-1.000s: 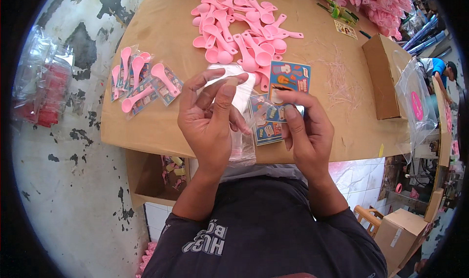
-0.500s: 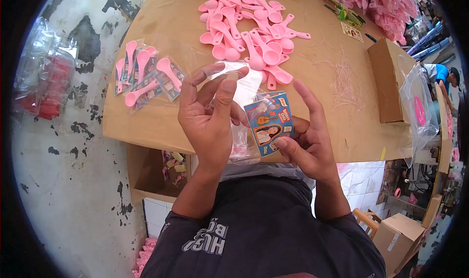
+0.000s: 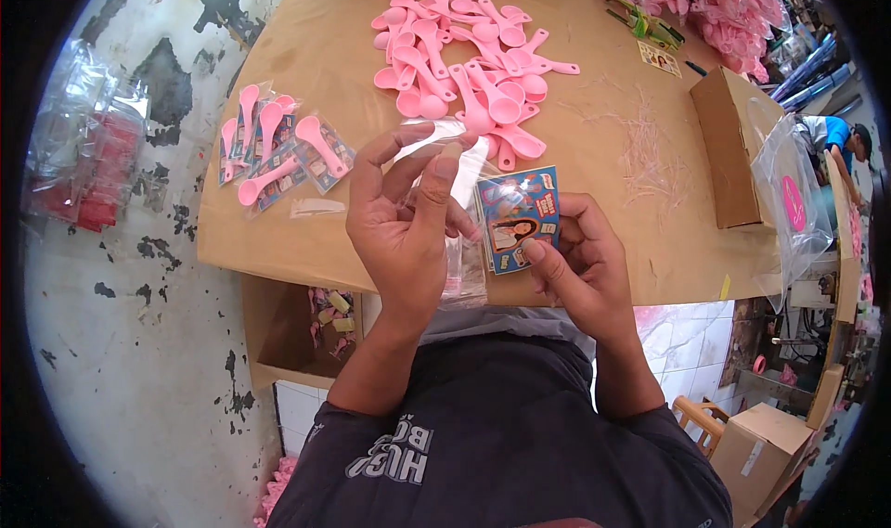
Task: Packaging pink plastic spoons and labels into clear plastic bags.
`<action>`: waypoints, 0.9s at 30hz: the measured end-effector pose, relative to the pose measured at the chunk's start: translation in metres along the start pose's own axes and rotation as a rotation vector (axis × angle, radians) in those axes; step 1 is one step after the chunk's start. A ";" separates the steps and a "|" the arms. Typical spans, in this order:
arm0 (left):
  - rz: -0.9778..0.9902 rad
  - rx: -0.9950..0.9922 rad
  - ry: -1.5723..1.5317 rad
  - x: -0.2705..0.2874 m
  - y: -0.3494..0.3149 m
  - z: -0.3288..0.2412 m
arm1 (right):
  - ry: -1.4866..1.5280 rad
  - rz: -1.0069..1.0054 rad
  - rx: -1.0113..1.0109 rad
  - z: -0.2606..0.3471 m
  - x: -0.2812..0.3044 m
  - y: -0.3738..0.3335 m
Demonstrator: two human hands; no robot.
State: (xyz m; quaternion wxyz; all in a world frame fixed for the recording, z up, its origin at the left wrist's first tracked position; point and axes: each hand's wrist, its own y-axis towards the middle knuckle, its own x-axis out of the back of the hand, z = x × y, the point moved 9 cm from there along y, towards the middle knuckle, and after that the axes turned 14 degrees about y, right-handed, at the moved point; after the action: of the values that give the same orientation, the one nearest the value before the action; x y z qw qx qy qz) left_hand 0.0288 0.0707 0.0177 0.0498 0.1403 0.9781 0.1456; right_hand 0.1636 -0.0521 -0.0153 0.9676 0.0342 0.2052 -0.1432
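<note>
My right hand [image 3: 589, 264] is closed on a small stack of blue printed cards [image 3: 518, 220], thumb on the top card and fingers behind. Just left of it, my left hand [image 3: 404, 217] pinches a thin clear plastic bag [image 3: 452, 148] between thumb and forefinger; its outline is hard to make out. Beneath both hands, more clear bags [image 3: 471, 171] lie on the table. Beyond them is a heap of pink measuring spoons [image 3: 506, 106]. To the left, several clear packets [image 3: 323, 148] each hold a pink spoon and a blue card.
The brown-covered table [image 3: 325, 236] curves round me. At right stand an upright cardboard box [image 3: 729, 157] and a clear bag [image 3: 789, 203]. Pink bundles [image 3: 705, 8] fill the far right corner, near green-handled scissors [image 3: 650, 22]. Another person [image 3: 835, 138] bends at far right.
The card stack has turned more upright and risen slightly. My right forefinger, stretched up before, is now curled behind the cards. My left hand has shifted slightly right, still pinching.
</note>
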 end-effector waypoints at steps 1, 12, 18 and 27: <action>0.007 -0.006 -0.004 -0.001 0.000 -0.001 | -0.019 0.009 -0.004 0.000 0.001 -0.001; 0.102 0.012 0.053 -0.011 -0.001 0.003 | -0.020 -0.057 0.073 0.007 0.006 0.002; 0.185 0.232 -0.344 -0.022 -0.004 0.021 | -0.048 -0.089 0.024 0.004 0.009 0.004; 0.180 0.254 -0.394 -0.022 -0.002 0.025 | -0.199 0.034 0.029 0.002 0.007 0.006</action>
State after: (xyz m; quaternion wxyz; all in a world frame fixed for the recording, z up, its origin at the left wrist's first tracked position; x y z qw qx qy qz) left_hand 0.0526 0.0691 -0.0060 0.2082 0.2574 0.9436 -0.0045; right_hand 0.1723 -0.0488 -0.0162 0.9848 0.0374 0.1055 -0.1326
